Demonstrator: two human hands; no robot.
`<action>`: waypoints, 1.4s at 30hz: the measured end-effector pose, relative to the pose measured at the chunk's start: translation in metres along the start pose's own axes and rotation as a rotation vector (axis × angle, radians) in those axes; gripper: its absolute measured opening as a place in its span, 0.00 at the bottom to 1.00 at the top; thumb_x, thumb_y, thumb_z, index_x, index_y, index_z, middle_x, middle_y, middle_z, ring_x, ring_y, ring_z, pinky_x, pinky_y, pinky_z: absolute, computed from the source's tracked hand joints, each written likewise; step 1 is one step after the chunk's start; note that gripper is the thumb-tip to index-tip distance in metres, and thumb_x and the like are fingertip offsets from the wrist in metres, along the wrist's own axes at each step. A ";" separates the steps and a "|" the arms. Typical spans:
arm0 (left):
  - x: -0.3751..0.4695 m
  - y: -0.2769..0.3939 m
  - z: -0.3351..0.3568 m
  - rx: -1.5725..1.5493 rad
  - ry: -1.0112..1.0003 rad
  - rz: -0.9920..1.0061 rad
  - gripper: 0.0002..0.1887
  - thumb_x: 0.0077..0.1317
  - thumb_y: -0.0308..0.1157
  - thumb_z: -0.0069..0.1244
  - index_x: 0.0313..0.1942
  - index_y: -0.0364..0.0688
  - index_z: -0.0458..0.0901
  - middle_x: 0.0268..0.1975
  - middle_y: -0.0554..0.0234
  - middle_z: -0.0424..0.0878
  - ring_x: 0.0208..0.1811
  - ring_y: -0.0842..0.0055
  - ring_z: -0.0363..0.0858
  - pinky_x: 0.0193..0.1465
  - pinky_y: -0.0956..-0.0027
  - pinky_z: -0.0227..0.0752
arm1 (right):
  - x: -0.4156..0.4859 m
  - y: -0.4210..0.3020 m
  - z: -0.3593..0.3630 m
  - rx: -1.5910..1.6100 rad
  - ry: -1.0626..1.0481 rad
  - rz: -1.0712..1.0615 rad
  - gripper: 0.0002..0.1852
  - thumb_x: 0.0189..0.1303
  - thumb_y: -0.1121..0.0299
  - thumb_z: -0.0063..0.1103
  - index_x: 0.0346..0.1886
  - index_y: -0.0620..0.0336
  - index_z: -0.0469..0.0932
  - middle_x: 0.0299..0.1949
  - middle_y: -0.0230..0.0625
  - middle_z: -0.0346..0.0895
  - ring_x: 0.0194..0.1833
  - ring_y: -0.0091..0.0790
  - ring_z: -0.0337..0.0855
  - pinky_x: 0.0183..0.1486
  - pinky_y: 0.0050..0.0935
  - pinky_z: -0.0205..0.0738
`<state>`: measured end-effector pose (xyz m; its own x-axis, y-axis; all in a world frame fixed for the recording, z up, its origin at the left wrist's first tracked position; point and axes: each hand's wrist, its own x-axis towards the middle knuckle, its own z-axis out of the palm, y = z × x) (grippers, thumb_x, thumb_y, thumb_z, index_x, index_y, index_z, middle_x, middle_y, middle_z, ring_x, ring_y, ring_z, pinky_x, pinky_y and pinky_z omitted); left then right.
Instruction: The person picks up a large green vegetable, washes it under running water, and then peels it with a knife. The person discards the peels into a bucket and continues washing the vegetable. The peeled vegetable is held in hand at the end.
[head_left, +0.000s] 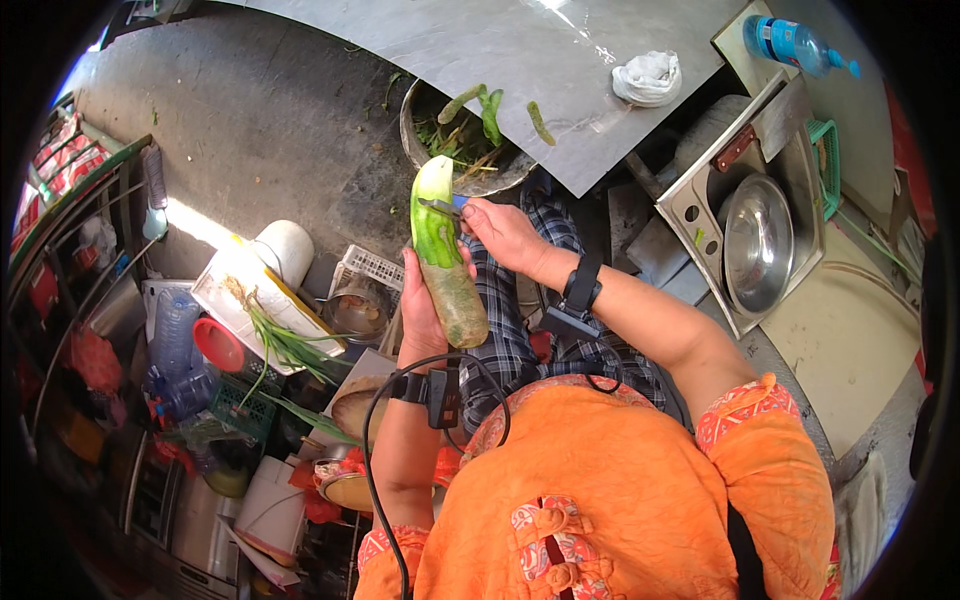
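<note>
My left hand (422, 298) is wrapped around the lower part of a large, long green gourd (459, 306). Its upper end is peeled pale green, while the mottled skin remains on the lower half. In my right hand (504, 231) is a peeler (441, 205) with a blue handle, its blade lying across the peeled part. Beyond the gourd's tip, a round metal basin (411, 139) on the floor holds green trimmings and stalks. Pieces of peel (490, 116) lie at the corner of the grey tabletop (570, 161), above the basin.
A crumpled white plastic bag (647, 79) sits on the tabletop. To the right, a cleaver (776, 124) rests across a steel sink (739, 324) holding a metal bowl (759, 244). Spring onions (289, 334) lie over a white box (225, 281) at left, near a white bucket (289, 244).
</note>
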<state>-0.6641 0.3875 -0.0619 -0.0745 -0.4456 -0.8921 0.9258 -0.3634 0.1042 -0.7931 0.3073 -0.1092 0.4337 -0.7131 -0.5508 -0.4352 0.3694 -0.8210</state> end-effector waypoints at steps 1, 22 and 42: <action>0.000 0.001 0.000 0.003 0.007 -0.010 0.30 0.72 0.56 0.26 0.53 0.39 0.72 0.40 0.57 0.79 0.35 0.70 0.80 0.38 0.70 0.77 | 0.002 0.001 -0.003 -0.062 -0.022 -0.067 0.16 0.67 0.58 0.46 0.31 0.61 0.75 0.22 0.39 0.77 0.25 0.43 0.79 0.30 0.36 0.71; -0.005 0.011 -0.010 0.046 0.029 -0.105 0.30 0.72 0.56 0.27 0.51 0.39 0.73 0.39 0.56 0.80 0.35 0.69 0.80 0.37 0.70 0.77 | -0.014 -0.001 -0.007 -0.227 -0.276 -0.086 0.20 0.67 0.54 0.41 0.27 0.55 0.78 0.25 0.46 0.78 0.32 0.52 0.78 0.34 0.45 0.71; 0.001 -0.003 -0.010 0.211 -0.068 0.154 0.23 0.68 0.42 0.39 0.59 0.39 0.65 0.46 0.57 0.76 0.44 0.72 0.77 0.42 0.68 0.77 | -0.013 0.002 0.003 0.204 -0.141 0.065 0.20 0.68 0.54 0.44 0.34 0.66 0.70 0.29 0.43 0.79 0.30 0.35 0.81 0.34 0.35 0.72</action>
<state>-0.6633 0.3964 -0.0673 0.0299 -0.5601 -0.8279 0.8310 -0.4463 0.3320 -0.7972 0.3196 -0.1043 0.5224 -0.5990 -0.6069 -0.3039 0.5342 -0.7889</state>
